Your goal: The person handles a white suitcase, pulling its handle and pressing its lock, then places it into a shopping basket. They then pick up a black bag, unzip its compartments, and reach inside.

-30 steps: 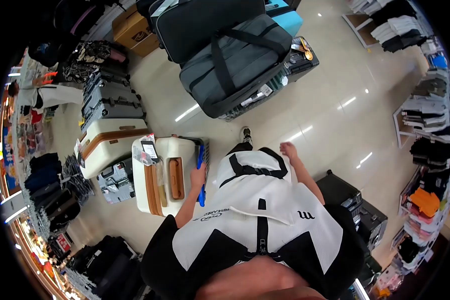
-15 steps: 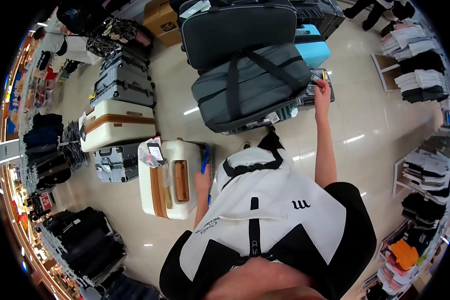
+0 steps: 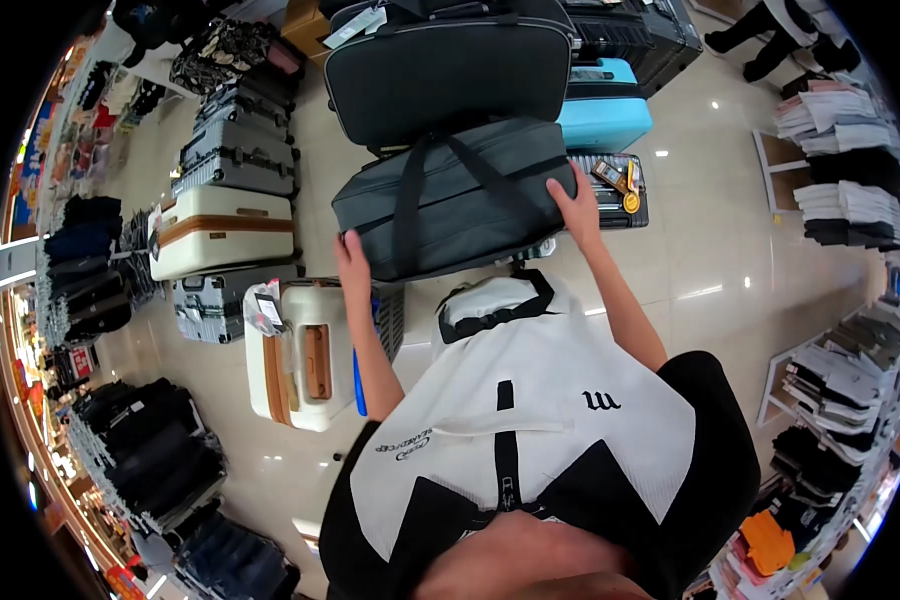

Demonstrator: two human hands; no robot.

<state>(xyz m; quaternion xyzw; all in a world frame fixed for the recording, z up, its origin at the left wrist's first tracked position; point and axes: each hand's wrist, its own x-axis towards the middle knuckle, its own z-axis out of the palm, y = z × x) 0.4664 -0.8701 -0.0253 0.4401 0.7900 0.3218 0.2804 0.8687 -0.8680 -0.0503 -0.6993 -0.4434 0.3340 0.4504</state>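
Hands on the bag: I now see both at the dark grey fabric duffel bag with black webbing straps [image 3: 448, 205], one at each end; half a second ago the left hand [image 3: 352, 262] was down by the blue edge [image 3: 360, 385] of a dark mesh-sided basket [image 3: 390, 320], and the right hand [image 3: 578, 208] was at a tagged case. My reading is that attention has passed wholly to the bag.
Left grip: fingers up against the bag's left end; whether they curl round behind it I cannot tell from up here.
Right grip: thumb on the near face, fingers round the right end, partly closed about that corner.
Bag's place: straight ahead, directly before a large black soft-sided suitcase [image 3: 450, 85]; what bears it underneath is hidden from me.
Other luggage: right of the bag, a light blue hard-shell suitcase [image 3: 605, 125] and a black ribbed case [image 3: 615, 160] with a round yellow tag [image 3: 631, 203]; beside the left forearm, a cream suitcase with tan trim [image 3: 341, 370].
Floor: glossy pale tiles [image 3: 690, 260] reflecting ceiling lights.
Shop: folded white garments [image 3: 840, 205] right, dark clothing [image 3: 150, 435] left, another person's dark-trousered legs [image 3: 765, 40] at upper right.
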